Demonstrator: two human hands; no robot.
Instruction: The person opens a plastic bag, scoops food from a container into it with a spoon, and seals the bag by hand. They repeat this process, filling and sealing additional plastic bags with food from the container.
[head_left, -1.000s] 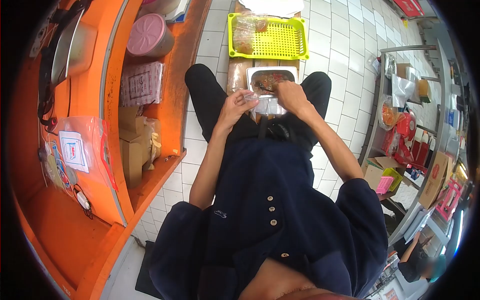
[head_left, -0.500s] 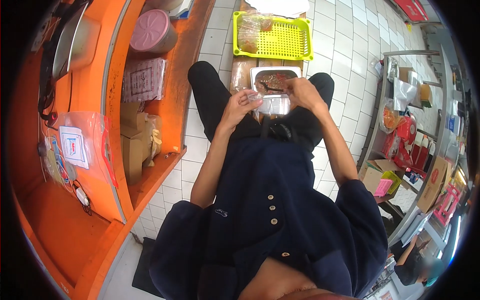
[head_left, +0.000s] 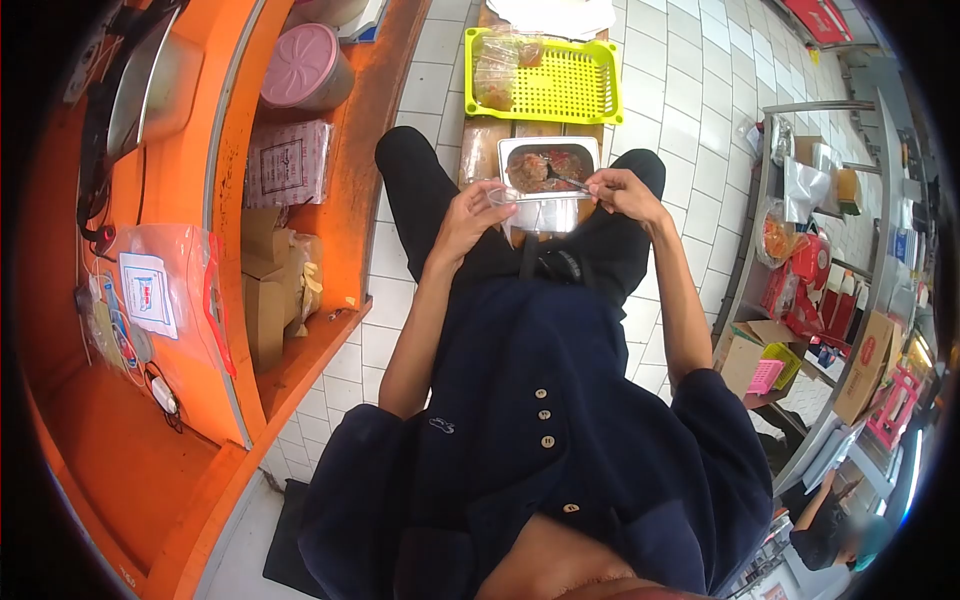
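In the head view a rectangular metal tub (head_left: pixel 592 148) stands on the wooden bench between my knees, with a chunky reddish-brown sauce (head_left: pixel 575 163) inside. My right hand (head_left: pixel 625 193) grips the handle of a spoon (head_left: pixel 568 181). The spoon's far end carries a heap of the sauce over the tub. To the left, my left hand (head_left: pixel 474 214) pinches a small clear plastic bag (head_left: pixel 503 196), its mouth spread near the tub's front left corner. A stack of clear plastic sheets or bags (head_left: pixel 552 215) lies just in front of the tub.
A lime-green basket (head_left: pixel 575 85) beyond the tub holds clear filled bags (head_left: pixel 495 75) on its left. Orange shelving (head_left: pixel 340 170) with a pink-lidded container (head_left: pixel 300 65) stands at left. Cluttered metal shelves (head_left: pixel 790 250) line the right; another person (head_left: pixel 830 525) is at lower right.
My right hand has drawn back toward me and turned, lifting the spoon with a heap of sauce on it. My left hand stays nearly in place with the bag.
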